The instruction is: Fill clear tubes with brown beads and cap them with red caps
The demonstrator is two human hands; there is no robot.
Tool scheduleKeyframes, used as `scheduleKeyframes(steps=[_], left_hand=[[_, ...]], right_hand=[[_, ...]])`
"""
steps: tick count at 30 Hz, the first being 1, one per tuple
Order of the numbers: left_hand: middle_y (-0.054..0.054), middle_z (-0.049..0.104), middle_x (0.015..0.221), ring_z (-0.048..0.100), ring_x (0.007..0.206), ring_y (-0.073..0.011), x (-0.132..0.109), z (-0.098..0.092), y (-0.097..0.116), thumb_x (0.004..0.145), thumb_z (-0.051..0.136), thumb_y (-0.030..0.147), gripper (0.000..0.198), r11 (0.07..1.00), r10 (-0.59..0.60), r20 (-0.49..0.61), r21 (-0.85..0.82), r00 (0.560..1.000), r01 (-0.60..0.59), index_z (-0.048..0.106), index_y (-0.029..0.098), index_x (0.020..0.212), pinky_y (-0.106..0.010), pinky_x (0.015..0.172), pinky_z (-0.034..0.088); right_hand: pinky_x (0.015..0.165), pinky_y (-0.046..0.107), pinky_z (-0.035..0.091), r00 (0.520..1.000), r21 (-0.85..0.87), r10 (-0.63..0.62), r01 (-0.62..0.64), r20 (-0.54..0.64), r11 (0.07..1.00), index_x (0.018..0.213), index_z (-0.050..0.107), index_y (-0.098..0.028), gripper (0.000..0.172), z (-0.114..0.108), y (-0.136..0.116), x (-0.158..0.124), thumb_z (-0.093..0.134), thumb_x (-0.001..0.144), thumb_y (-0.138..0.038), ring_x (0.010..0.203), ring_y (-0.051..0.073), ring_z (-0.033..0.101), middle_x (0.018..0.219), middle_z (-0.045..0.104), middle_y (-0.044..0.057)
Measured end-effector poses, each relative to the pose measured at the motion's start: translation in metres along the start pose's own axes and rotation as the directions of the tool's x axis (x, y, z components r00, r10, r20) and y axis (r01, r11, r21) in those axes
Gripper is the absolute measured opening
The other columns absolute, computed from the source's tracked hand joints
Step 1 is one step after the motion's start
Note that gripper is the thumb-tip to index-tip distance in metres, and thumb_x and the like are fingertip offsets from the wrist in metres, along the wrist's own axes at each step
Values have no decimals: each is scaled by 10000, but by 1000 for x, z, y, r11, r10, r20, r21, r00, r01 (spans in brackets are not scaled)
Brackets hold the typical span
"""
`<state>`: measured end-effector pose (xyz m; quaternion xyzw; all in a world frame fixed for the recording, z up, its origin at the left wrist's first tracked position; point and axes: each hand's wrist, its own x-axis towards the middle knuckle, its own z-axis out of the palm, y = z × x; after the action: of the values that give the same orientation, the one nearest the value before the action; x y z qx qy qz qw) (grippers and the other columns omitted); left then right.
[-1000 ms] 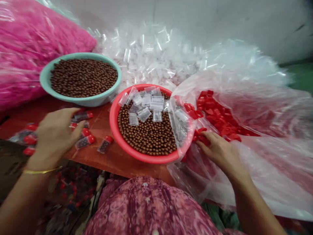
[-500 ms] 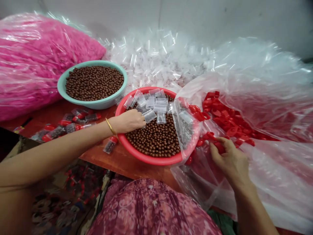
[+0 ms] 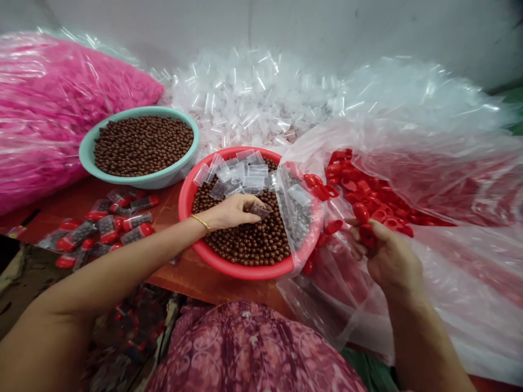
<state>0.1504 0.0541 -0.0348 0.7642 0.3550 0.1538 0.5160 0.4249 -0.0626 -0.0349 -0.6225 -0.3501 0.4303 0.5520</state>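
Straight ahead at twelve o'clock, over a red plastic basin [image 3: 184, 201] heaped with brown beads [image 3: 241, 242]: the left hand [image 3: 231, 213], wrist ringed by a thin gold bangle [image 3: 200, 221], fingers [image 3: 249, 204] pressed together and pinching a small clear bag [image 3: 260, 210] with dark contents. More small clear bags [image 3: 232, 174] in a loose cluster on the beads, toward the basin's far rim. At three o'clock, the right hand [image 3: 388, 256], fingers [image 3: 373, 228] curled around red plastic caps [image 3: 364, 223], just above a large clear plastic sack [image 3: 449, 188] of more red caps [image 3: 359, 185], the sack overlapping the basin's right rim. At ten o'clock, a teal basin [image 3: 134, 181] full of the same kind of brown beads, just beside the red basin. At nine o'clock, on a reddish-brown table [image 3: 167, 201], filled clear packets with red ends [image 3: 98, 234] in a loose scatter. Farther off, a heap of small clear bags [image 3: 245, 98] from eleven to one o'clock, and a bulging sack of pink items [image 3: 61, 120] at ten o'clock. At six o'clock, a pink patterned garment [image 3: 253, 348] over the person's lap.
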Motion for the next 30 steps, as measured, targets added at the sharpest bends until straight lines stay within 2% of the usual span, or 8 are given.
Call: scheduleKeyframes(steps=[3,6,9,13,16,20,24,30], left_hand=[[-40,686,975,617,886,-130,-11,-4,2,701,645,145,281,954,-11,-55,-300,998,-6,618,121,980,-300,891,459],[-41,672,954,608,872,-137,-23,-3,6,712,662,193,263,906,-17,-47,-424,999,-4,613,125,962,-321,894,456],[-55,662,974,602,887,-153,-35,2,10,733,647,214,264,902,12,-50,-430,999,-32,604,123,977,-322,870,466],[-81,660,1017,599,927,-166,-49,14,13,773,596,210,278,936,55,-83,-343,995,-80,588,103,1030,-322,887,465],[-91,660,1055,602,943,-180,-57,24,14,791,565,201,299,958,65,-135,-270,989,-100,588,101,1072,-331,888,472],[-89,654,1107,597,994,-194,-60,31,11,816,534,195,325,971,68,-256,-203,964,-123,585,122,1128,-337,905,476],[-81,664,1010,597,926,-189,-59,31,6,852,491,234,244,985,45,-286,-148,957,-91,602,117,1036,-339,868,490],[-82,651,970,591,880,-186,-62,31,7,887,443,294,235,996,77,-329,-9,941,-85,574,118,973,-344,859,482]], right_hand=[[360,218,367,995,-6,80,-80,63,997,780,664,-170,297,13,-13,1,626,658,-438,435,75,418,581,505,-26],[445,228,456,974,-138,28,3,226,990,885,691,-192,307,30,-27,0,680,682,-422,500,83,504,667,593,-11],[542,256,511,928,-208,-58,143,369,967,963,693,-213,355,50,-40,-2,708,694,-445,562,99,575,779,665,7],[584,262,520,859,-213,-192,324,475,922,1023,693,-200,366,83,-49,1,670,754,-447,566,111,597,694,656,-7],[607,257,523,736,-218,-310,525,602,823,997,704,-189,299,110,-45,4,615,813,-406,602,116,612,716,669,2],[765,296,542,547,-231,-452,779,704,583,1043,695,-197,270,131,-30,2,522,891,-338,827,158,666,913,717,52],[888,354,535,552,-335,-468,817,691,470,1202,617,-184,356,135,-19,-3,417,937,-311,1016,199,661,1148,684,108],[905,319,524,552,-274,-369,763,748,585,1314,541,-194,409,133,-25,-7,373,947,-260,1047,184,653,1187,673,69]])
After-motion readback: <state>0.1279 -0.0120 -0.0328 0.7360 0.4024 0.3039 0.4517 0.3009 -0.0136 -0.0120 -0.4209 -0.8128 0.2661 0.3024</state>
